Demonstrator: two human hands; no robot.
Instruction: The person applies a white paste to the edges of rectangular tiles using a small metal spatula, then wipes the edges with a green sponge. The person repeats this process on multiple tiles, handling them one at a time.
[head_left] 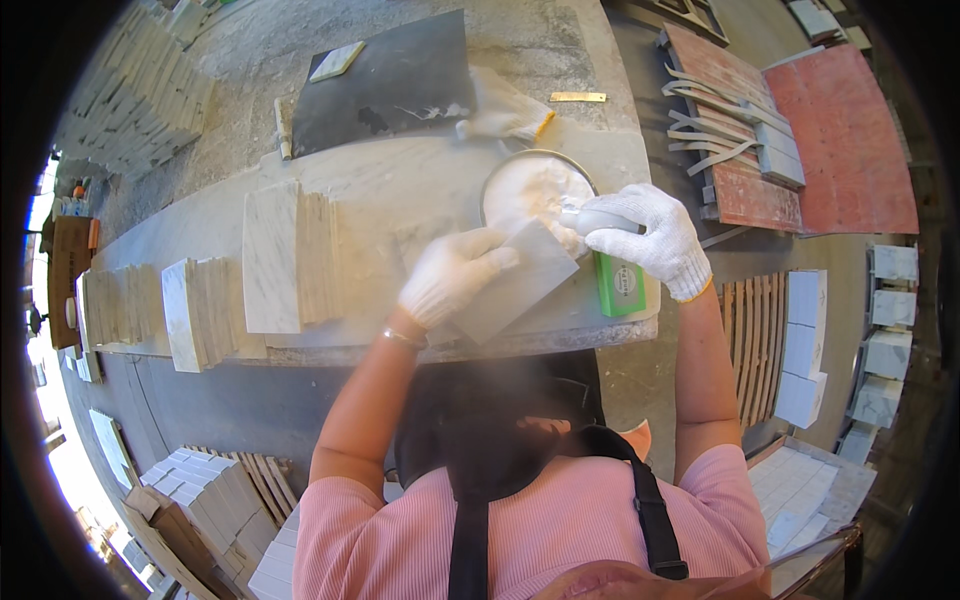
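At the surface's [380,190] near edge, the left hand [452,275] grips a stone tile [520,280]; the right hand [650,238] clasps a grey tool [600,218] over the bowl [530,185].

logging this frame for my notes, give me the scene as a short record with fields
left hand: white-gloved left hand holds a flat grey rectangular stone tile
right hand: white-gloved right hand grips a grey-handled tool over the tile
bowl: round metal bowl of white paste, behind the tile
bench: dusty pale stone workbench
also on bench: upright stacks of beige marble tiles, green rectangular block
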